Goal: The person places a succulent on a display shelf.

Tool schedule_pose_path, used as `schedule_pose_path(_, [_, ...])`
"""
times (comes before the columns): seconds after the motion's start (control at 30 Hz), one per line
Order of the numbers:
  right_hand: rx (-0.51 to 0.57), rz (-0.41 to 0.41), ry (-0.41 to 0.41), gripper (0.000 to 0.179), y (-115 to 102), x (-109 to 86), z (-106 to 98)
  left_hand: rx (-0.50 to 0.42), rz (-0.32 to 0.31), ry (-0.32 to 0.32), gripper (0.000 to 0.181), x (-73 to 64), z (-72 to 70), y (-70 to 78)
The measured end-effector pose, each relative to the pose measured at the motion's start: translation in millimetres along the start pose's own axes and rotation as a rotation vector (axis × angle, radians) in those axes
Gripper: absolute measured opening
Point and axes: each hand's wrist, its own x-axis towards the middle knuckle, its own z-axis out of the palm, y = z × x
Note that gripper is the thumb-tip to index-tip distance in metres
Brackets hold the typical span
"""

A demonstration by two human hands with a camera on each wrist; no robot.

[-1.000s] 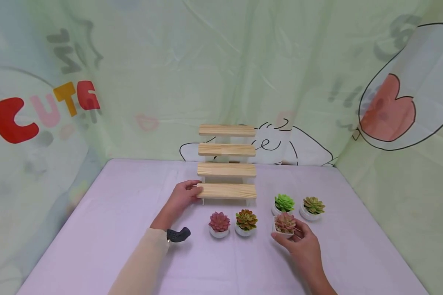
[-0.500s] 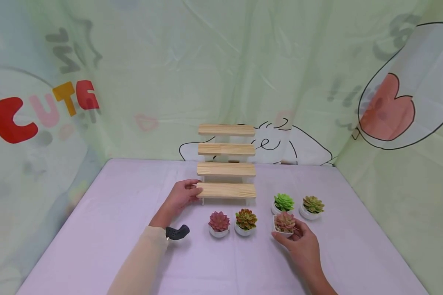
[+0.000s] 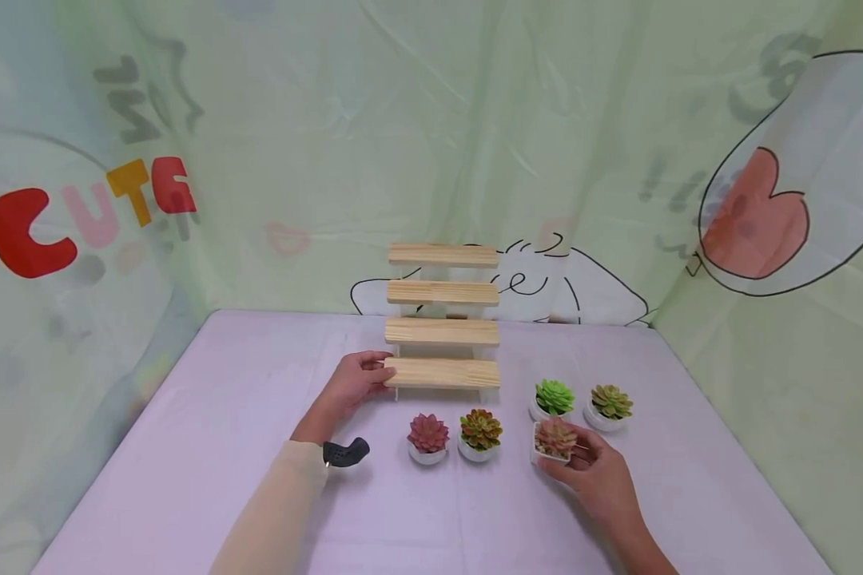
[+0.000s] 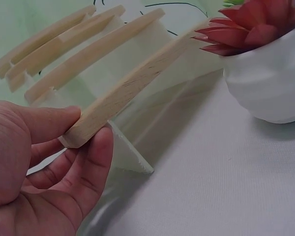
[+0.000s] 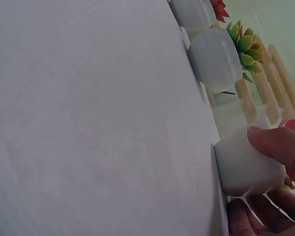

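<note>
A stepped wooden display stand (image 3: 442,372) with several planks stands at the back of the table. My left hand (image 3: 352,382) pinches the left end of its lowest plank, thumb on top and fingers underneath, as the left wrist view shows. On the right, my right hand (image 3: 600,479) holds a square white pot with a pink succulent (image 3: 555,436) between thumb and fingers. In the right wrist view this white pot (image 5: 248,164) is upright on or close over the cloth. Just behind it are a bright green succulent (image 3: 554,395) and an olive-green succulent (image 3: 610,402), both in white pots.
A dark pink succulent (image 3: 427,434) and a green-and-red succulent (image 3: 480,430) in white pots stand in front of the stand. Pale cloth covers the table (image 3: 259,447). Printed curtains (image 3: 295,160) enclose it at the back and sides.
My right hand has shifted slightly to the right, its thumb sliding along the front of the pot, which stays nearly in place. The left hand keeps its grip on the plank.
</note>
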Motion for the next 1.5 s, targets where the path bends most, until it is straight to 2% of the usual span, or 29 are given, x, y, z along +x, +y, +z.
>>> schedule_pose_path(0.27, [0.065,-0.017,-0.038,0.08,6.3,5.6,-4.8,0.004,-0.014,0.003,0.047,-1.1,-0.4,0.8])
schedule_pose_path(0.83, [0.056,-0.011,-0.055,0.08,-0.7,3.3,-8.6,-0.002,-0.038,0.021,0.047,1.1,-1.6,1.2])
schedule_pose_path(1.07, [0.049,-0.034,-0.071,0.082,-17.1,0.8,-9.4,-0.004,-0.035,0.019,0.046,1.7,-1.3,3.1])
schedule_pose_path(1.33, [0.069,-0.13,-0.08,0.08,-43.3,1.8,-10.4,0.029,-0.023,-0.004,0.048,3.8,-5.4,1.5])
schedule_pose_path(1.5, [0.027,-0.161,-0.079,0.082,-56.9,5.6,-10.0,0.065,-0.012,-0.03,0.051,2.9,-6.7,2.7])
